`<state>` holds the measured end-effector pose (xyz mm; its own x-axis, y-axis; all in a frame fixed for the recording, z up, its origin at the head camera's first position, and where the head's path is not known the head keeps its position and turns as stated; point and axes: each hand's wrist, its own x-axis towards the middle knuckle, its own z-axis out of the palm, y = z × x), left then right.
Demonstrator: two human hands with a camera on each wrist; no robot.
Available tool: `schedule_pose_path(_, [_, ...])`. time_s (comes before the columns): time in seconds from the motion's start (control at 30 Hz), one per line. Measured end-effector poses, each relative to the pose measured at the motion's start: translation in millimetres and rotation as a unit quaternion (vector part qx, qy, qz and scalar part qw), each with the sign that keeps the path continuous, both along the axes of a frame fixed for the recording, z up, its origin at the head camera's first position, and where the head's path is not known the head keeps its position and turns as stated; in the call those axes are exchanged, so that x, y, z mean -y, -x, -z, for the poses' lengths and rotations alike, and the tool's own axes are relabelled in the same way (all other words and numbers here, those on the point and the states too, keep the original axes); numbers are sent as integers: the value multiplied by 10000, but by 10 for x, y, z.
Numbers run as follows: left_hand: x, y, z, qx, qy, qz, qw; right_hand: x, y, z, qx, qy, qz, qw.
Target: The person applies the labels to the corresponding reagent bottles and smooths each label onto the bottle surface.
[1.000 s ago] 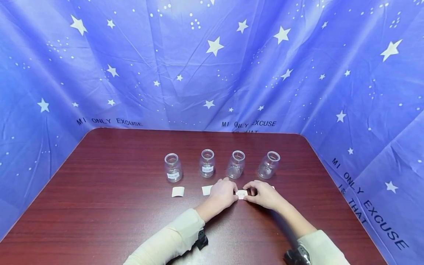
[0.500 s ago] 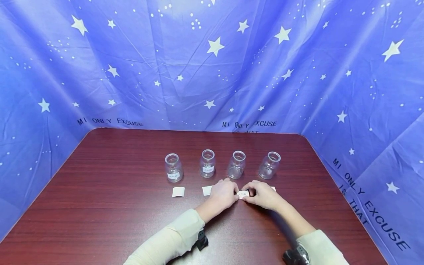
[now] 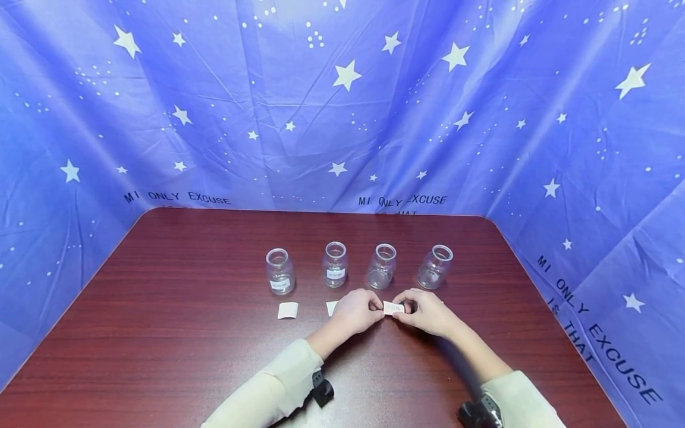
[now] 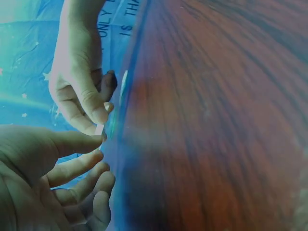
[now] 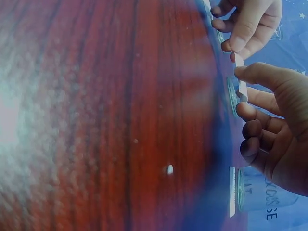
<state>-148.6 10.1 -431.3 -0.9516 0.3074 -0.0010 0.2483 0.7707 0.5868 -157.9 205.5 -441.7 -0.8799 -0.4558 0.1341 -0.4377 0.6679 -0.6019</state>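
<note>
Between both hands is a small white label (image 3: 393,307) with printed characters, held in front of the third jar from the left. My left hand (image 3: 357,310) pinches its left end between thumb and finger, which the right wrist view also shows. With thumb and fingers, my right hand (image 3: 426,312) pinches the other end, and the label (image 5: 242,91) appears edge-on there. Just beyond stands the clear glass jar (image 3: 381,274), without a label. A similar jar (image 3: 434,270) is to its right. The left jar (image 3: 280,273) and the second jar (image 3: 335,267) each carry a white label.
A white slip (image 3: 288,310) lies before the left jar. Another slip (image 3: 331,308) is partly covered by my left hand, and a third shows only a corner beyond my right hand. A small white speck (image 5: 170,169) lies on the dark red table (image 3: 187,333). A starry blue curtain (image 3: 299,107) surrounds the table.
The label has come slightly up and away from me, and its printed face has tilted. My left hand has shifted a little left; the right hand has risen slightly. The jars have not moved.
</note>
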Motion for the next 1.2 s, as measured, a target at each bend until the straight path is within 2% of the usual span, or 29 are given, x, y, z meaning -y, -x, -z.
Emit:
schedule_pose_path(0.17, [24, 1, -20, 115, -394, 155, 9990, 17, -10, -25, 4, -1, 109, 9999])
schedule_pose_path(0.57, [38, -15, -8, 227, -556, 42, 9982, 41, -31, -49, 125, 18, 251, 9996])
schedule_pose_path(0.9, [31, -12, 11, 442, -644, -150, 9968, 82, -45, -58, -492, 313, 178, 9981])
schedule_pose_path(1.2, [25, -18, -14, 558, -1141, 93, 9919, 74, -57, -67, -631, 241, -52, 9977])
